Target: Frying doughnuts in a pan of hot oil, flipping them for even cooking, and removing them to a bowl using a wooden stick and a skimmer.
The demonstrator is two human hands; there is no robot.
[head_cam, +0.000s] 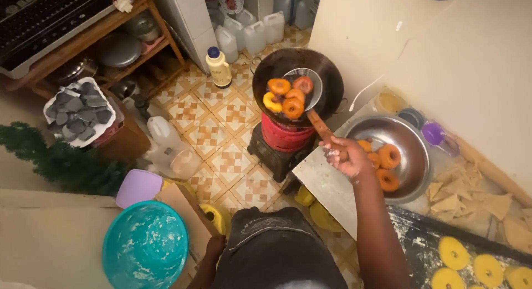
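My right hand (346, 156), fingers wrapped round the wooden handle, holds the skimmer (303, 88) of browned doughnuts (287, 96) over the black wok (299, 78), centre top. My left hand (215, 247) hangs low at bottom centre, fingers hidden. Patterned tile floor (221, 123) below, steel bowl (413, 150) at right on a floury counter (327, 183).

A tiled floor (221, 128) across the frame's middle carries a red stove (282, 138), white jugs (255, 37) and a bottle (218, 67).
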